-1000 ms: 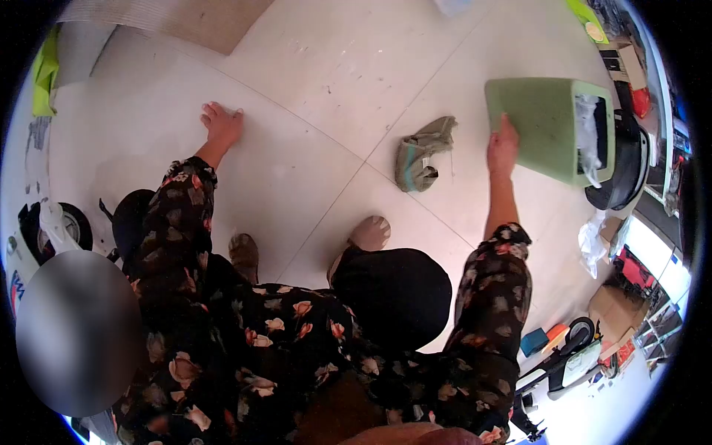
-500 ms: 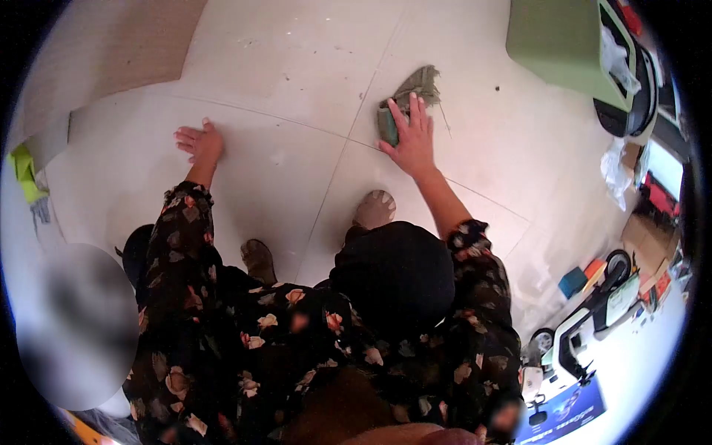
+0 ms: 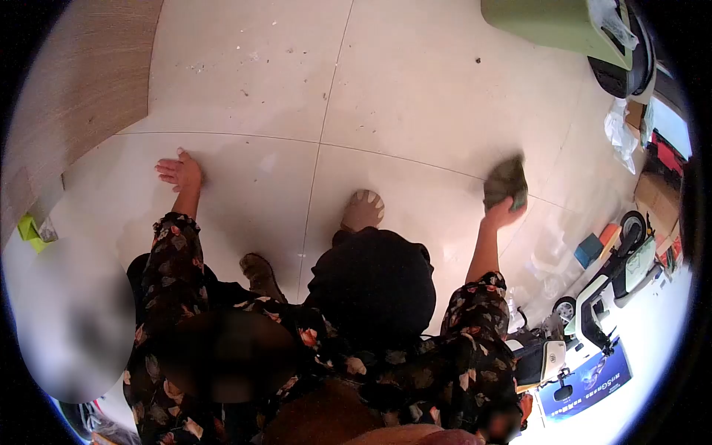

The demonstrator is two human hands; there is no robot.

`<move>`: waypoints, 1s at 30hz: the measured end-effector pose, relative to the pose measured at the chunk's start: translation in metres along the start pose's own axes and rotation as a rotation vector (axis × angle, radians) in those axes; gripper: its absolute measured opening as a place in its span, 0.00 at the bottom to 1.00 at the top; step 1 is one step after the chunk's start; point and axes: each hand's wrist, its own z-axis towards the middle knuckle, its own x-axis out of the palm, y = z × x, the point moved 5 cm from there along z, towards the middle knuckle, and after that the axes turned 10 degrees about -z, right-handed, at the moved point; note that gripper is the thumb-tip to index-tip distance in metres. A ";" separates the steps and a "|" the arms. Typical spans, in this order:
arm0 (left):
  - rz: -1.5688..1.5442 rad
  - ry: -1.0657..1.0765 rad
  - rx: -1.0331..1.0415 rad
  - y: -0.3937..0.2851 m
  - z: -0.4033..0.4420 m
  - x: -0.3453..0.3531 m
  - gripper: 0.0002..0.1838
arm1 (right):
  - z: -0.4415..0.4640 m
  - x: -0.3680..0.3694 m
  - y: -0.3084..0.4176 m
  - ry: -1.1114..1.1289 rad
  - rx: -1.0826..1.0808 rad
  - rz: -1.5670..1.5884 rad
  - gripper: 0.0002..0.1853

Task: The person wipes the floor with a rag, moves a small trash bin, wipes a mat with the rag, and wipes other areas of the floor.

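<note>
Now, at the far left, a brown wood-grained panel borders the pale tiled floor, and close by it the left hand reaches out, fingers extended and a little apart, with nothing in them. Whether that palm touches the tiles, one cannot tell. Small dark specks dot the tiles ahead, and two brown shoes are planted below, the left one and the right one.

Over to the right, here's the change: the crumpled grey-green fabric cloth has swung out from in front of the right shoe to the person's right side, across a tile joint. The right hand is on its near edge, fingers partly hidden (and the cloth is blurred), so how tightly they close cannot be told. That leaves the cloth with the right hand alone, well apart from the left. Farther right stand a light-green smooth-sided bin and a crumpled translucent plastic bag.
</note>
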 end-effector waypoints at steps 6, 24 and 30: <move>0.041 0.021 -0.028 0.010 0.004 0.004 0.49 | 0.047 -0.001 -0.104 -0.124 0.233 -0.173 0.30; -0.010 -0.079 0.006 0.045 0.023 -0.013 0.48 | 0.038 0.242 0.189 0.288 -0.737 -0.179 0.32; 0.003 -0.073 -0.007 0.026 0.008 -0.004 0.47 | 0.028 0.208 0.231 0.107 -0.844 -0.364 0.30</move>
